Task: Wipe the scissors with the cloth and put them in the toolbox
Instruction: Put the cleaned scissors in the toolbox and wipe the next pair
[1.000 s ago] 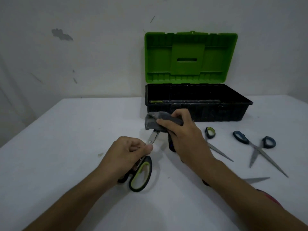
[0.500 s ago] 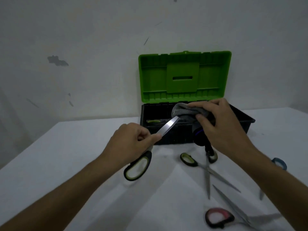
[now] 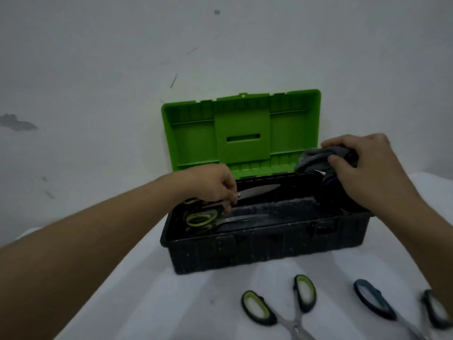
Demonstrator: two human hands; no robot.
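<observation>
The black toolbox [image 3: 267, 251] stands open at the table's middle, its green lid [image 3: 241, 130] upright against the wall. My left hand [image 3: 214, 184] reaches into the box's left end and pinches the green-handled scissors [image 3: 255, 191] near the pivot, blades pointing right, low inside the box. Under them, on the box floor, lies another green-handled pair [image 3: 208, 219]. My right hand [image 3: 367, 168] holds the bunched grey cloth [image 3: 316, 159] above the box's right end.
On the white table in front of the box lie a green-handled pair of scissors [image 3: 282, 307] and a blue-handled pair [image 3: 392, 307], both spread open. The wall rises close behind the lid.
My left hand carried the scissors from in front of the box into its left end. My right hand moved right with the cloth. The view shifted closer to the box.
</observation>
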